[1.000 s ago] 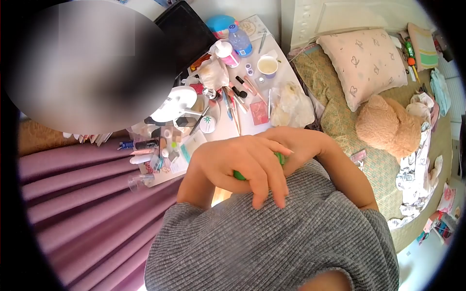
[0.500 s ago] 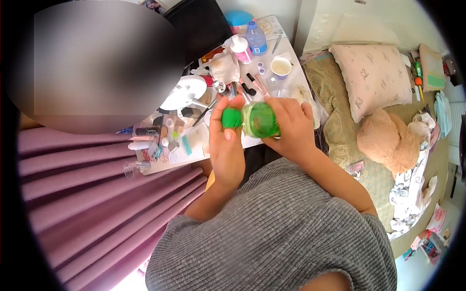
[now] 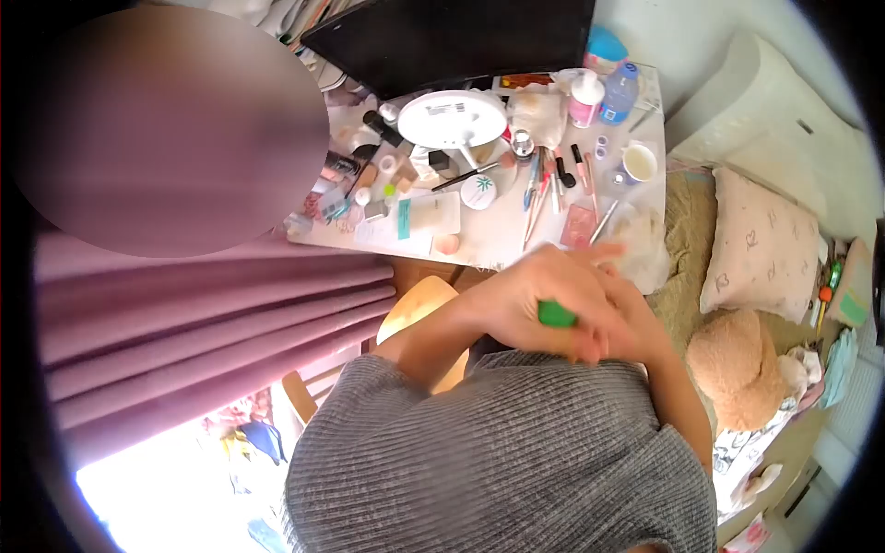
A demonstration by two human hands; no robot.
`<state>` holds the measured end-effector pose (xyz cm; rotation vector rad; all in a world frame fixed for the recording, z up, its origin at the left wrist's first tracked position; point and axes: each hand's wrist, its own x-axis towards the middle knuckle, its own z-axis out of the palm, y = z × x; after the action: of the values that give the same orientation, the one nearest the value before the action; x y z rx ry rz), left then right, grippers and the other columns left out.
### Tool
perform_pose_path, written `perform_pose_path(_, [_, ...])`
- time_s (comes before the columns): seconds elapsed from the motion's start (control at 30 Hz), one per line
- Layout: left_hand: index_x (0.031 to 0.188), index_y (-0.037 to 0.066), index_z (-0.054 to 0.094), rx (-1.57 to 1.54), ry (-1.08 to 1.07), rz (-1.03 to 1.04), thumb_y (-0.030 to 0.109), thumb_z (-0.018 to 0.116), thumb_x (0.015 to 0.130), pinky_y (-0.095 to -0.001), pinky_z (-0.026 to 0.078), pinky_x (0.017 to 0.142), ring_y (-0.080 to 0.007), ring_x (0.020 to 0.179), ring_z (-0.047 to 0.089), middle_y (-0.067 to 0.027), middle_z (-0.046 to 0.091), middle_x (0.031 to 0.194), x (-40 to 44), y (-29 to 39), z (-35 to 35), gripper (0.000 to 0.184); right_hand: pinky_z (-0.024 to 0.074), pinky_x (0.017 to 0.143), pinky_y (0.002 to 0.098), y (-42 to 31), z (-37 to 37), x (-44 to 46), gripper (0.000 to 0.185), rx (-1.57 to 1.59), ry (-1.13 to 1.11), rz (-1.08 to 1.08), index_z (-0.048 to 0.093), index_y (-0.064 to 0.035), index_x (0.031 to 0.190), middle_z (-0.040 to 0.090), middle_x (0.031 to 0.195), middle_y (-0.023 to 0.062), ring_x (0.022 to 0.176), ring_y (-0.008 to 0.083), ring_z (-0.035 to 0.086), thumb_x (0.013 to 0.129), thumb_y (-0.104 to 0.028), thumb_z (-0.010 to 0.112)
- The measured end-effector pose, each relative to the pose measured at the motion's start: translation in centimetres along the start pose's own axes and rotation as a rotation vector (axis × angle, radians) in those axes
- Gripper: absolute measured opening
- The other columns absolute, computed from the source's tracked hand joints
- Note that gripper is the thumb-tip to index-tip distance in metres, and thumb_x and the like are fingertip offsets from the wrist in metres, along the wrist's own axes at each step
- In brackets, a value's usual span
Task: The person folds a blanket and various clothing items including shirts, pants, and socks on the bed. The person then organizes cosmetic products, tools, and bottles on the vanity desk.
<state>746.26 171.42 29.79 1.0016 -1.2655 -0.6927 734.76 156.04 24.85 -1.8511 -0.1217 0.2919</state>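
Observation:
In front of my chest my left hand point(image 3: 530, 290) is curled around a rounded green cap point(image 3: 556, 314), which shows between the palm and the fingers. My right hand point(image 3: 636, 318) lies against the left one and is partly covered by it. Motion blurs the fingers of both hands. The clear and green bottle is hidden now, so whether my right hand grips it cannot be seen.
Beyond my hands stands a white table point(image 3: 507, 249) crowded with makeup, brushes, a round white mirror point(image 3: 452, 118), a paper cup point(image 3: 639, 164) and a water bottle point(image 3: 619, 94). A black monitor point(image 3: 461, 41) stands behind. On the right are a bed, pillow point(image 3: 763, 249) and teddy bear point(image 3: 737, 369).
Both hands have come down closer to my body and now overlap, and the clear and green bottle has gone out of sight. The view has shifted, showing more of the table and monitor.

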Motion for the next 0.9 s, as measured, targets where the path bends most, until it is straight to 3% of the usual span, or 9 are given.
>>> perform_pose_path(0.03, [0.092, 0.006, 0.068, -0.064, -0.121, 0.024, 0.008, 0.07, 0.071, -0.0367, 0.037, 0.09, -0.0126, 0.064, 0.06, -0.0015, 0.064, 0.066, 0.2, 0.1, -0.2, 0.022, 0.0347, 0.09, 0.0365, -1.4, 0.0, 0.3, 0.072, 0.25, -0.009, -0.012, 0.053, -0.0073, 0.116, 0.055, 0.105, 0.0098, 0.098, 0.0251, 0.05, 0.05, -0.023, 0.078])
perform_pose_path(0.2, [0.095, 0.008, 0.069, -0.334, -0.558, 0.171, 0.011, 0.072, 0.071, -0.04, 0.031, 0.096, -0.0147, 0.058, 0.059, -0.0004, 0.065, 0.068, 1.7, -0.1, -1.1, 0.024, 0.0352, 0.092, 0.0381, -0.5, -0.1, 1.4, 0.066, 0.159, -0.255, -0.01, 0.055, -0.0056, 0.112, 0.055, 0.109, 0.0134, 0.1, 0.0276, 0.05, 0.052, -0.025, 0.077])
perform_pose_path(0.27, [0.09, 0.007, 0.069, -0.392, -0.445, -0.017, 0.009, 0.07, 0.073, -0.0365, 0.037, 0.089, -0.0125, 0.058, 0.058, 0.0, 0.064, 0.069, 1.0, 0.4, -1.7, 0.018, 0.0352, 0.092, 0.0387, -0.9, 0.2, 2.0, 0.064, 0.133, -0.222, -0.018, 0.055, -0.0046, 0.109, 0.055, 0.108, 0.0138, 0.1, 0.0283, 0.05, 0.053, -0.025, 0.077])
perform_pose_path(0.37, [0.088, 0.004, 0.067, -0.171, -0.008, -0.151, 0.006, 0.066, 0.076, -0.0268, 0.041, 0.066, -0.0089, 0.062, 0.055, -0.0032, 0.061, 0.072, -1.1, 0.3, -1.6, 0.012, 0.0358, 0.087, 0.0393, -1.0, 1.7, 1.8, 0.063, -0.002, 0.096, -0.073, 0.054, -0.0037, 0.107, 0.056, 0.103, 0.0122, 0.098, 0.0276, 0.051, 0.051, -0.021, 0.077])
perform_pose_path(0.5, [0.091, 0.002, 0.061, -0.115, 0.997, -0.276, 0.004, 0.057, 0.084, -0.0181, 0.042, 0.057, -0.0051, 0.059, 0.051, -0.0014, 0.061, 0.072, -2.8, -2.1, 2.2, 0.009, 0.0329, 0.074, 0.0347, -1.5, 2.6, 2.7, 0.072, -0.684, 0.504, -0.151, 0.049, -0.0085, 0.111, 0.057, 0.096, 0.0069, 0.092, 0.0236, 0.053, 0.045, -0.015, 0.076])
perform_pose_path(0.6, [0.096, 0.002, 0.058, -0.101, 1.052, -0.374, 0.004, 0.053, 0.085, -0.0268, 0.047, 0.07, -0.0074, 0.058, 0.054, 0.0, 0.056, 0.061, -3.7, -1.8, 2.9, 0.012, 0.0332, 0.076, 0.0338, -1.9, 2.5, 2.5, 0.067, -0.649, 0.44, -0.186, 0.051, -0.0069, 0.109, 0.058, 0.096, 0.006, 0.088, 0.0239, 0.054, 0.047, -0.013, 0.075])
perform_pose_path(0.73, [0.09, 0.005, 0.066, -0.002, 0.495, -0.282, 0.001, 0.057, 0.081, -0.0396, 0.037, 0.094, -0.0091, 0.055, 0.056, -0.0007, 0.062, 0.062, -4.2, 0.9, 1.9, 0.013, 0.0359, 0.076, 0.0336, -2.9, 1.1, 1.9, 0.062, -0.161, 0.069, -0.108, 0.055, -0.0057, 0.105, 0.058, 0.096, 0.0072, 0.088, 0.0238, 0.053, 0.046, -0.014, 0.075])
perform_pose_path(0.77, [0.089, 0.008, 0.069, 0.067, 0.2, 0.057, 0.001, 0.061, 0.077, -0.0394, 0.038, 0.093, -0.0133, 0.054, 0.058, -0.0016, 0.064, 0.066, -3.4, 1.0, 1.1, 0.016, 0.0366, 0.077, 0.0335, -3.2, 1.1, 2.2, 0.062, 0.025, -0.02, -0.096, 0.056, -0.0055, 0.103, 0.058, 0.096, 0.0074, 0.088, 0.0236, 0.053, 0.046, -0.015, 0.076])
perform_pose_path(0.9, [0.088, 0.013, 0.07, 0.029, -0.203, 0.206, 0.014, 0.067, 0.075, -0.0403, 0.04, 0.09, -0.0209, 0.063, 0.058, 0.0013, 0.063, 0.065, -1.6, 1.8, 1.1, 0.014, 0.039, 0.081, 0.0329, -0.7, -0.1, 2.9, 0.06, 0.069, -0.391, -0.166, 0.059, -0.0056, 0.099, 0.058, 0.1, 0.0072, 0.085, 0.0234, 0.052, 0.045, -0.021, 0.079])
